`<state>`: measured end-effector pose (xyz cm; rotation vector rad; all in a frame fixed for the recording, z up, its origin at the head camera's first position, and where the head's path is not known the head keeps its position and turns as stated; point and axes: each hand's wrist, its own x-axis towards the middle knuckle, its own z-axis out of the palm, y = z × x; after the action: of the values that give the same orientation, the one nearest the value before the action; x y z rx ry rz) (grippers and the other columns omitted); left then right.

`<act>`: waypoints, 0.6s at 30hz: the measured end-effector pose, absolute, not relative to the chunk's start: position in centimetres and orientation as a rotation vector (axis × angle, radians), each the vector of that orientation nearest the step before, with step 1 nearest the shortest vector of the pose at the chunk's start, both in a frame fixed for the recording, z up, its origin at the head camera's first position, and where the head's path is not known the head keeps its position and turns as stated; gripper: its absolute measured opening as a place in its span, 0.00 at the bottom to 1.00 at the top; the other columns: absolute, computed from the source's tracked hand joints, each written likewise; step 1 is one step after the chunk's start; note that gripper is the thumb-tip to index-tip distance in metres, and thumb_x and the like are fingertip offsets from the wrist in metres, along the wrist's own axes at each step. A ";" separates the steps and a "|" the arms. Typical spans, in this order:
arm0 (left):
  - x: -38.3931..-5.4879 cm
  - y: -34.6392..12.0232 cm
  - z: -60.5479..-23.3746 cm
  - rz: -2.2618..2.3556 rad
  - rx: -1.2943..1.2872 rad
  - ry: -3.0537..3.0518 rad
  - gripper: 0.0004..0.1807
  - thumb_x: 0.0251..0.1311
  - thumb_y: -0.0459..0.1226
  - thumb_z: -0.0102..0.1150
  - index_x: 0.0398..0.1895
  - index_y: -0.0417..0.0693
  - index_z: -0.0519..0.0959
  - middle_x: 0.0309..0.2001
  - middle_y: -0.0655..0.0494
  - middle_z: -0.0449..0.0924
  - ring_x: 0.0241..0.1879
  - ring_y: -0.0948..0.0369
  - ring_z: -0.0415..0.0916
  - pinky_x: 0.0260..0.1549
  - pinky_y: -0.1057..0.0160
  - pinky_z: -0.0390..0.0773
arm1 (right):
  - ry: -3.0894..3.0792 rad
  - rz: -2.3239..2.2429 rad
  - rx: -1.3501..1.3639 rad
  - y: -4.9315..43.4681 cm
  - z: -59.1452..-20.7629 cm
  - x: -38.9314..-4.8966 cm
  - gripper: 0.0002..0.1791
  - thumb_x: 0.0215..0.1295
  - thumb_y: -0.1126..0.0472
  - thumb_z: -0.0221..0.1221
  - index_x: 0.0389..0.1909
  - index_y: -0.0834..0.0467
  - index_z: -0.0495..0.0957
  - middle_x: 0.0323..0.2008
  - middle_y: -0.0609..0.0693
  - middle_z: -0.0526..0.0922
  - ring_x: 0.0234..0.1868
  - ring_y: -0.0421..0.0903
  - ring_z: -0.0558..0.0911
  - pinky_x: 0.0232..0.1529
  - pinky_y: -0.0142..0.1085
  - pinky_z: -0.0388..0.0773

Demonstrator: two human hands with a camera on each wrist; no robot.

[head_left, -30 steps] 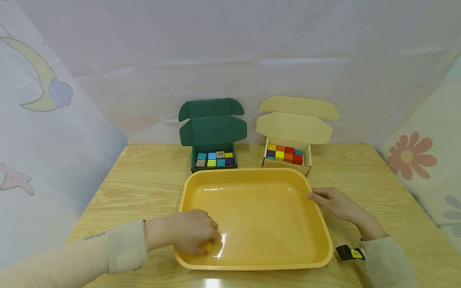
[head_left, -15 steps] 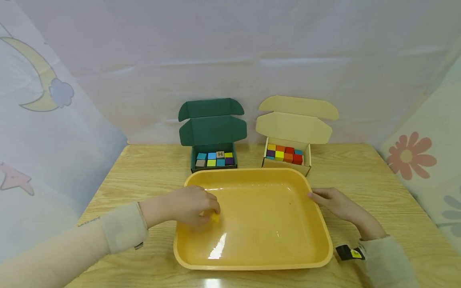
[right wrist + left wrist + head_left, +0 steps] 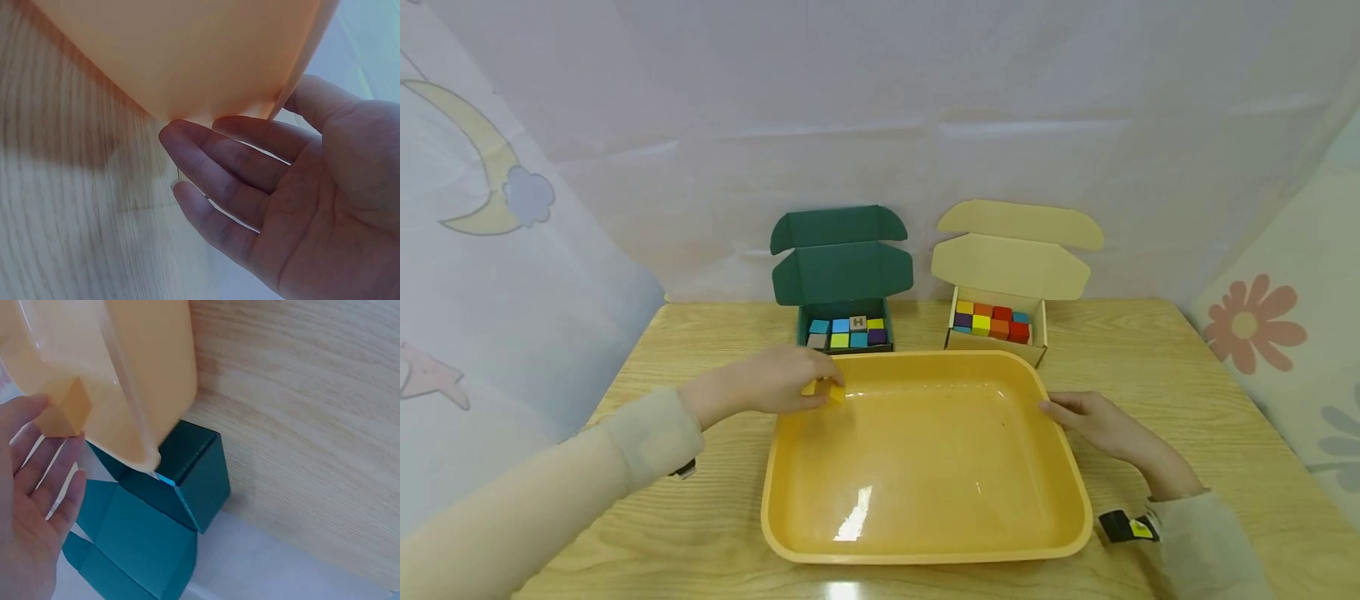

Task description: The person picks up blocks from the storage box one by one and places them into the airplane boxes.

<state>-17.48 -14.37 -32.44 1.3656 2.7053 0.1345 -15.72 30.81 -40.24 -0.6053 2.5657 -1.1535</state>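
Observation:
My left hand [image 3: 784, 379] pinches a yellow cube block [image 3: 837, 393] between thumb and fingertips, above the far left corner of the yellow plastic tray [image 3: 940, 475]. In the left wrist view the block [image 3: 65, 411] appears plain-faced, and the green box [image 3: 203, 478] lies just beyond the tray's edge. My right hand [image 3: 1101, 427] grips the tray's right rim. The right wrist view has its thumb over the rim and its fingers [image 3: 206, 169] against the outer wall. No other block shows inside the tray.
Behind the tray, an open green cardboard box [image 3: 842, 273] holds several coloured blocks, one marked H. An open cream box [image 3: 1011, 267] to its right holds several more. Both raised lids stand near the back cloth [image 3: 880, 125]. Wooden tabletop [image 3: 1150, 358] surrounds the tray.
My left hand has risen from the tray's near left part to its far left corner, carrying the yellow block. The right hand and the tray have stayed in place.

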 end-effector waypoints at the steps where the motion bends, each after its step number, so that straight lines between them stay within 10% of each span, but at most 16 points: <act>1: -17.8 -14.4 -32.4 0.144 1.363 2.718 0.13 0.63 0.38 0.65 0.49 0.44 0.83 0.42 0.57 0.83 0.36 0.60 0.76 0.41 0.61 0.80 | 2.563 -1.155 -0.609 30.8 -40.3 -15.7 0.24 0.79 0.57 0.48 0.63 0.72 0.71 0.56 0.65 0.80 0.55 0.61 0.80 0.54 0.55 0.77; 18: -23.2 -14.8 -31.4 0.120 1.108 2.821 0.15 0.65 0.38 0.65 0.54 0.44 0.82 0.50 0.52 0.83 0.42 0.55 0.80 0.47 0.57 0.80 | 2.557 -1.166 -0.627 30.9 -40.4 -15.8 0.24 0.79 0.57 0.48 0.63 0.72 0.72 0.56 0.65 0.80 0.54 0.61 0.80 0.53 0.54 0.78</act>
<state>-23.20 -14.80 -31.41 1.1079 2.8212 0.1196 -15.79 30.88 -40.38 -0.6266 2.5569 -1.1657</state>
